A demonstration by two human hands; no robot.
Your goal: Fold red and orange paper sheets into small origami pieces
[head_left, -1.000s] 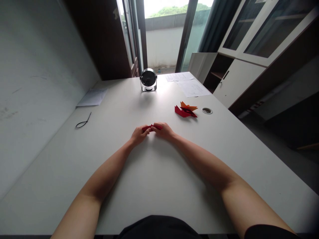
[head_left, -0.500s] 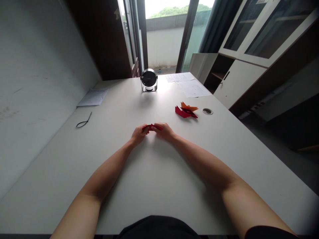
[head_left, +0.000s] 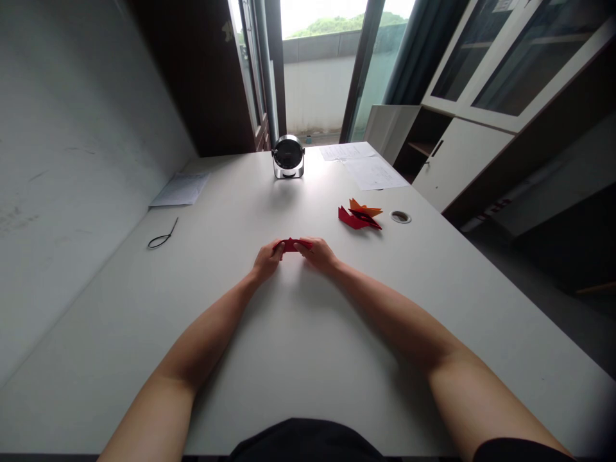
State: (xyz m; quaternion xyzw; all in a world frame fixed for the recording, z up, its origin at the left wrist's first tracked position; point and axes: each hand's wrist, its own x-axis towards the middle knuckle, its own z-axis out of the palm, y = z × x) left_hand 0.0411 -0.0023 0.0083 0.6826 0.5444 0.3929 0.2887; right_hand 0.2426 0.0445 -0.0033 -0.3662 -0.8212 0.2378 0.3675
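A small red folded paper piece (head_left: 291, 246) is held between my two hands over the middle of the white table. My left hand (head_left: 268, 258) is closed on its left end, the thumb lying on the near side. At its right end, my right hand (head_left: 317, 252) grips the paper in the same way. A low peak rises along the paper's top edge, and its ends are hidden by my fingers. To the right of my hands lie folded paper boats, red (head_left: 353, 220) and orange (head_left: 366, 208), bunched together.
The white table (head_left: 298, 359) carries a round black and silver lamp-like device (head_left: 289, 156) at the far edge. Printed sheets (head_left: 375, 173) lie at back right, a white packet (head_left: 180, 189) and a black cable tie (head_left: 161, 240) at left. A round grommet (head_left: 400, 217) sits near the right edge.
My hands stay in place while my thumbs have shifted slightly outward. More of the red paper's front face now shows between them.
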